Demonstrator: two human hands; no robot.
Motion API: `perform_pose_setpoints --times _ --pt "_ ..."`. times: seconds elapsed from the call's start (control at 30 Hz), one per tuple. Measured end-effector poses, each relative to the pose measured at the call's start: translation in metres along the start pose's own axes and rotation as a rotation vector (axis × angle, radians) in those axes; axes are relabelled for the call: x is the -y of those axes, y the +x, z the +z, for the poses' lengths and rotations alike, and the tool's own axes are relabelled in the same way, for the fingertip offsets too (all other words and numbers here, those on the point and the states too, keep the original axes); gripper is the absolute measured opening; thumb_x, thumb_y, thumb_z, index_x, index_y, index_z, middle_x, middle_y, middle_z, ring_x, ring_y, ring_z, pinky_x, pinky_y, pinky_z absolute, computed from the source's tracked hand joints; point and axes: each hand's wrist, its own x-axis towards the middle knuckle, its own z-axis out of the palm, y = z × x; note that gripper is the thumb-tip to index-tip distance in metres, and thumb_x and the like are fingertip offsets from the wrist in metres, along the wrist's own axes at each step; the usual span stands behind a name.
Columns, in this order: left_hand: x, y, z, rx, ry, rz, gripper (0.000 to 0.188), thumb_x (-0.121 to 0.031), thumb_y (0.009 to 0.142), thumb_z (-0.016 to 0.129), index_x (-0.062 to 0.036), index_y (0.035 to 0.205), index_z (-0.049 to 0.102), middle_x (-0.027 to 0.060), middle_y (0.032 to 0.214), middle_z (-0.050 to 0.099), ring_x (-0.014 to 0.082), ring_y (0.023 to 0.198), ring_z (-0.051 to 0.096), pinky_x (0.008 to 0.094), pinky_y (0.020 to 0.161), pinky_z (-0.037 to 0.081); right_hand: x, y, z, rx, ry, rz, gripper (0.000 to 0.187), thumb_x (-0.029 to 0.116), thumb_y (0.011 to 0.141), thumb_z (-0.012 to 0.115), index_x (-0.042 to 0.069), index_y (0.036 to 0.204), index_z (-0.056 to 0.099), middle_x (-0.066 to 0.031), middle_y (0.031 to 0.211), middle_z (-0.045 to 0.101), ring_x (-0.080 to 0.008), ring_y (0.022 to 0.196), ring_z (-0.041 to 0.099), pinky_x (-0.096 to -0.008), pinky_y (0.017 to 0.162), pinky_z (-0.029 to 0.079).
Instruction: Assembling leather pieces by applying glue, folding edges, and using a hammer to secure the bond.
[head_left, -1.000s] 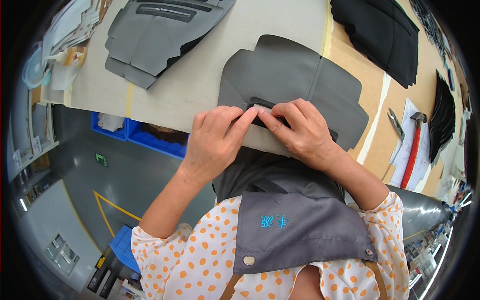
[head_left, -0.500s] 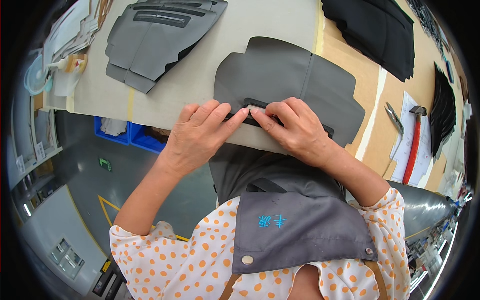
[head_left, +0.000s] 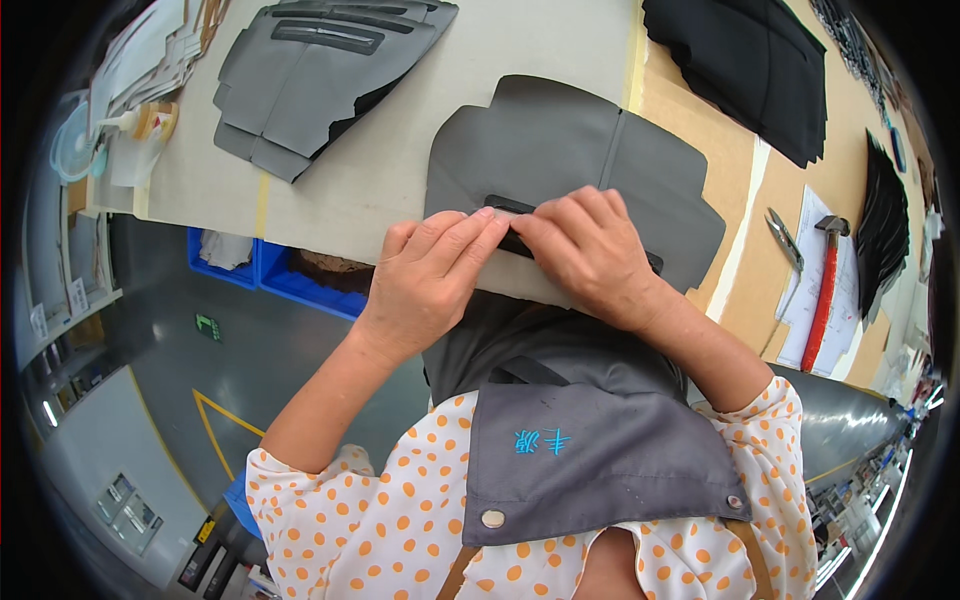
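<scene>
A grey leather-like panel (head_left: pixel 560 140) lies flat at the table's near edge, with a vertical seam and a long slot edged in black (head_left: pixel 512 203) near its front. My left hand (head_left: pixel 425 265) is closed at the slot's left part, its fingertips on the black edging. Beside it my right hand (head_left: pixel 595 255) is closed, thumb and forefinger pinched at the same slot, with the knuckles raised. A small pale strip shows between the two hands' fingertips. My fingers cover much of the slot, so what exactly they pinch there is partly hidden.
Similar grey panels (head_left: pixel 300 90) lie stacked at the far left, black pieces (head_left: pixel 745 75) at the far right. A red-handled hammer (head_left: pixel 825 300) and pincers (head_left: pixel 785 240) rest on paper at right. A glue bottle (head_left: pixel 140 135) stands left; blue bins (head_left: pixel 310 285) sit below the table edge.
My left hand has shifted right and its fingertips have come closer to the right hand's. The right hand has curled more tightly over the slot. The panel lies nearly where it was.
</scene>
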Motion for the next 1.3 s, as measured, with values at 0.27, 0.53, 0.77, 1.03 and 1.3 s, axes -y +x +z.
perform_pose_setpoints --times 0.27,0.53,0.77,1.03,1.3 --pt "-0.004 -0.004 0.002 0.015 -0.018 -0.054 0.043 -0.004 0.087 0.070 -0.0082 0.130 0.069 -0.0009 0.126 0.068 0.0147 0.109 0.062 0.0310 0.091 0.039 -0.007 -0.008 -0.019 0.128 0.255 0.234 0.028 0.012 0.082 0.079 0.015 0.110 0.072 0.0019 0.092 0.064 -0.0196 0.089 0.055 -0.0349 0.078 0.039" --pt "-0.005 -0.004 -0.001 0.091 -0.021 -0.069 0.053 -0.003 0.083 0.070 -0.0191 0.134 0.068 -0.0016 0.131 0.064 0.0156 0.114 0.059 0.0325 0.094 0.038 -0.011 -0.020 -0.014 0.030 0.218 0.106 0.042 0.003 0.075 0.076 0.017 0.115 0.076 0.0022 0.093 0.063 -0.0191 0.083 0.055 -0.0344 0.073 0.039" --pt "-0.004 -0.004 -0.003 0.106 0.026 -0.029 0.055 -0.002 0.082 0.068 -0.0211 0.134 0.069 -0.0016 0.131 0.063 0.0161 0.115 0.059 0.0333 0.094 0.039 -0.010 -0.021 -0.018 0.074 0.171 0.062 0.042 0.004 0.078 0.071 0.015 0.118 0.075 -0.0008 0.099 0.062 -0.0195 0.084 0.055 -0.0350 0.075 0.043" --pt "-0.016 -0.002 -0.002 0.107 0.088 0.013 0.049 -0.005 0.086 0.066 -0.0135 0.134 0.068 0.0006 0.129 0.064 0.0169 0.120 0.059 0.0335 0.096 0.039 -0.009 -0.021 -0.019 0.067 0.061 -0.052 0.040 0.009 0.080 0.071 0.008 0.120 0.071 -0.0041 0.100 0.061 -0.0203 0.089 0.056 -0.0347 0.076 0.045" --pt "-0.026 -0.001 -0.005 0.125 0.078 -0.021 0.048 -0.004 0.088 0.064 -0.0102 0.135 0.067 0.0038 0.130 0.063 0.0185 0.122 0.059 0.0359 0.099 0.040 -0.015 -0.022 -0.020 0.028 0.245 0.098 0.034 0.006 0.077 0.082 0.010 0.110 0.071 -0.0015 0.096 0.063 -0.0231 0.088 0.057 -0.0352 0.076 0.046"
